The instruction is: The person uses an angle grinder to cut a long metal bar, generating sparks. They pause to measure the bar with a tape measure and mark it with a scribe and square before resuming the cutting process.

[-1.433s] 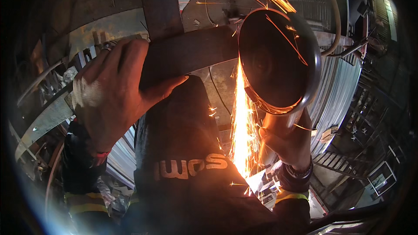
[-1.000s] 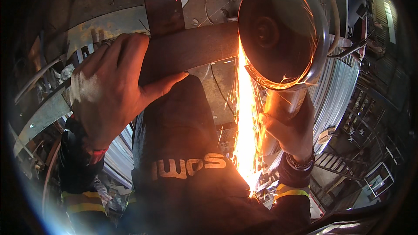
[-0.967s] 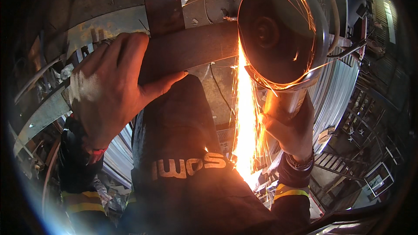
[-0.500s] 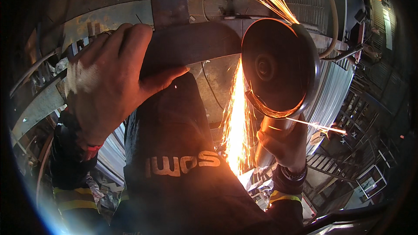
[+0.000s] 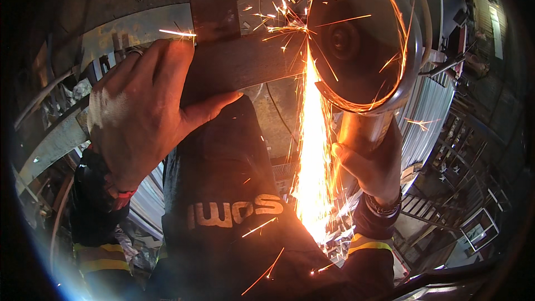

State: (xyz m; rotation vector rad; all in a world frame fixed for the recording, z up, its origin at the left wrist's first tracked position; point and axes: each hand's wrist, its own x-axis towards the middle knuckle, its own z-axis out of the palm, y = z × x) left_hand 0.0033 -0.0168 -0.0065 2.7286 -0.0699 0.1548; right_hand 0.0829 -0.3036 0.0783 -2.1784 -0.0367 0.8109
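My left hand (image 5: 139, 108) is closed over the left end of a flat dark metal bar (image 5: 245, 64), fingers over the far edge and thumb along the near side. A second metal bar (image 5: 214, 3) meets this one at its far edge, forming a T. My right hand (image 5: 370, 167) grips the body of an angle grinder (image 5: 365, 131). The large round disc (image 5: 362, 61) touches the right end of the held bar. From that contact a bright stream of sparks (image 5: 313, 167) pours down toward me, while others scatter upward and round the disc.
Below the bar lies my dark trouser leg (image 5: 217, 161). Corrugated metal sheets (image 5: 432, 106) lean at the right. Metal racks and a small square frame (image 5: 479, 229) stand at lower right. A curved metal strip (image 5: 50, 145) runs along the left, among scrap pieces.
The grinder has moved up and away from me along the bar's end. Sparks now also burst from the disc's upper left edge. My left hand stays on the bar.
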